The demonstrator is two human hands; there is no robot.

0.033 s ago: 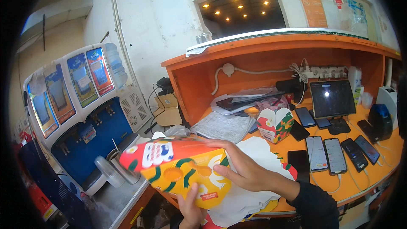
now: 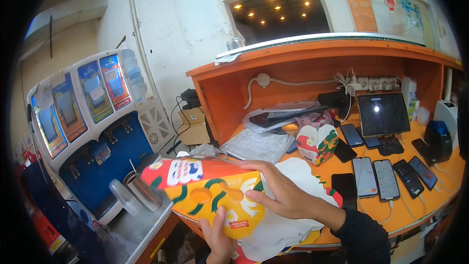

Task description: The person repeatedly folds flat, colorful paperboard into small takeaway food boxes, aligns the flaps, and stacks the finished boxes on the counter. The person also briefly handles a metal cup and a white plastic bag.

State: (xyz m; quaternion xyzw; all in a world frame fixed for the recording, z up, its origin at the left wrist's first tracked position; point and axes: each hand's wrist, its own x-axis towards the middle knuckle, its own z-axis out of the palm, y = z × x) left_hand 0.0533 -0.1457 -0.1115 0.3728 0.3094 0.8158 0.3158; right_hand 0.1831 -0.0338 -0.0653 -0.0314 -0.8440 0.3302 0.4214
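Note:
A yellow and red cardboard food box (image 2: pixel 210 193), with green bands and white patterns, is tilted in front of me between both hands. My right hand (image 2: pixel 281 190) grips its right end, thumb on the yellow side and fingers over the top edge. Lower down, my left hand (image 2: pixel 218 237) holds the box by its lower yellow side, with fingertips against it. Under and beside the box lies a stack of flat box blanks (image 2: pixel 293 225), white side up. Farther back stands a smaller folded box (image 2: pixel 316 145) in red, green and white.
Several phones (image 2: pixel 365 178) lie at the right, some on cables, before a tablet on a stand (image 2: pixel 383 113). Papers (image 2: pixel 256 144) are piled on the orange counter (image 2: pixel 405 220). At the left stand a drinks dispenser (image 2: pixel 88 132), a metal container (image 2: pixel 144 195) and clear cups (image 2: pixel 124 197).
The box has tipped slightly and shifted a little to the right at its left end. My left hand has moved slightly with it, while the right hand stays nearly in place.

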